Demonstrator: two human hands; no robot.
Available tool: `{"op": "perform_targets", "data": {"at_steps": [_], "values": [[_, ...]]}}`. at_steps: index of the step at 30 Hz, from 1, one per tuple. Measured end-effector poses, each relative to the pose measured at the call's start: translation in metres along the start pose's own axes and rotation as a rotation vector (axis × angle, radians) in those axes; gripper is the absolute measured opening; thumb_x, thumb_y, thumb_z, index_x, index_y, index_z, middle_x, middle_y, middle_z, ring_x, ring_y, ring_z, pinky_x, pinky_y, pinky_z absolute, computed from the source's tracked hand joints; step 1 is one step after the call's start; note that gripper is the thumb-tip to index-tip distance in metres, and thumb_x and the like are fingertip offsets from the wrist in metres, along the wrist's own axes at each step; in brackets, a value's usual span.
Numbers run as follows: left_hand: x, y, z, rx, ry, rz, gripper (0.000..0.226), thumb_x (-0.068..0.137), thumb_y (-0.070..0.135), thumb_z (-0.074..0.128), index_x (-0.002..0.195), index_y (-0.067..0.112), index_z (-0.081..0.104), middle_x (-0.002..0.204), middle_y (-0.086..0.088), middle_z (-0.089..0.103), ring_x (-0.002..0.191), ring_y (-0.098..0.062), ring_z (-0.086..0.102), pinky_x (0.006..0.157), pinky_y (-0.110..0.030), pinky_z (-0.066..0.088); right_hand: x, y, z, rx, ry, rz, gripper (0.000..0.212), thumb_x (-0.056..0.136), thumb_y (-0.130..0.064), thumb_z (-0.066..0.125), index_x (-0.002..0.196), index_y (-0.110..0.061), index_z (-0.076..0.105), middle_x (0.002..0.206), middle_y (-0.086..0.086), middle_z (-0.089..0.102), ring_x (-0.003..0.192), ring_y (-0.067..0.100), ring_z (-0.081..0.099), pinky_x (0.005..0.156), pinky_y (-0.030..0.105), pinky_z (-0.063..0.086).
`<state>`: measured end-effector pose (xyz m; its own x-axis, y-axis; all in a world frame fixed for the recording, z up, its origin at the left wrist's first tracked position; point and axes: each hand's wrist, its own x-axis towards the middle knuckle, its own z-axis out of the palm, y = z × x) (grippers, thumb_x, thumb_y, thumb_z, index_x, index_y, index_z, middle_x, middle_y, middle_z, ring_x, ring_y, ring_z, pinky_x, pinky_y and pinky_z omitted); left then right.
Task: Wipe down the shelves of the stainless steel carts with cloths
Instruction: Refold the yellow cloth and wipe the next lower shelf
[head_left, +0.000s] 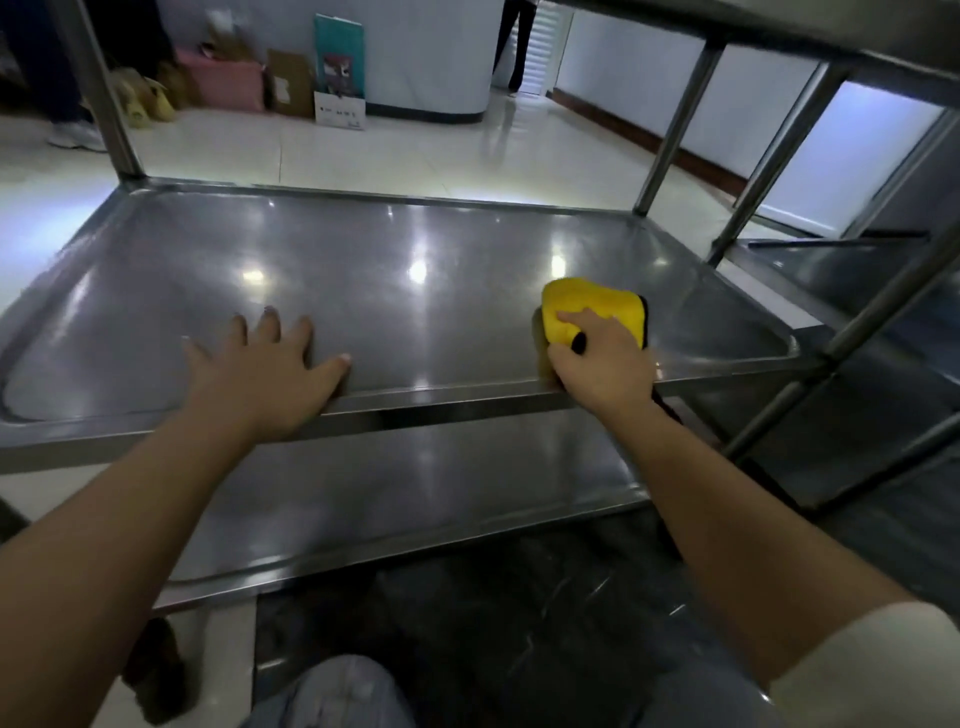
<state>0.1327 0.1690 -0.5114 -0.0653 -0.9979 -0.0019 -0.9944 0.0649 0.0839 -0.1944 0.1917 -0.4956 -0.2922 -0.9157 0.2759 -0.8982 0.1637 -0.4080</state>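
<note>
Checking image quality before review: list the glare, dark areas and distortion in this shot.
Head view: ceiling lights glare as bright spots on the middle shelf; the lower shelf and the floor below sit in shadow; wide-angle distortion bends the cart posts; the yellow cloth and both hands look fairly sharp.

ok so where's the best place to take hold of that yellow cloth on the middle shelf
Probably from above at its near edge. The yellow cloth lies bunched flat on the middle shelf near the front right corner, so its thick near fold offers something to pinch. The right hand already grips it there, fingers over the top.
</note>
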Motion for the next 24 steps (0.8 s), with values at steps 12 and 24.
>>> {"op": "perform_targets", "data": {"at_steps": [12, 24], "values": [[-0.001, -0.001, -0.019, -0.097, 0.288, -0.015, 0.049, 0.094, 0.050, 0.036, 0.096, 0.009, 0.063, 0.103, -0.014, 0.061, 0.096, -0.034, 0.056, 0.085, -0.042, 0.048, -0.015, -0.040, -0.039, 0.483, -0.128, -0.130, 0.030, 0.070, -0.025, 0.051, 0.086, -0.011, 0.073, 0.055, -0.008, 0.058, 0.056, 0.004, 0.053, 0.054, 0.021, 0.046], [-0.039, 0.034, -0.006, -0.318, 0.520, 0.671, 0.038, 0.091, 0.037, 0.042, 0.093, 0.015, 0.072, 0.088, -0.002, 0.070, 0.081, -0.026, 0.064, 0.068, -0.034, 0.048, -0.026, 0.069, -0.097, 0.438, -0.152, -0.035, 0.019, 0.085, -0.013, 0.053, 0.070, -0.006, 0.062, 0.061, 0.008, 0.052, 0.058, 0.012, 0.049, 0.063, 0.030, 0.042]]}}
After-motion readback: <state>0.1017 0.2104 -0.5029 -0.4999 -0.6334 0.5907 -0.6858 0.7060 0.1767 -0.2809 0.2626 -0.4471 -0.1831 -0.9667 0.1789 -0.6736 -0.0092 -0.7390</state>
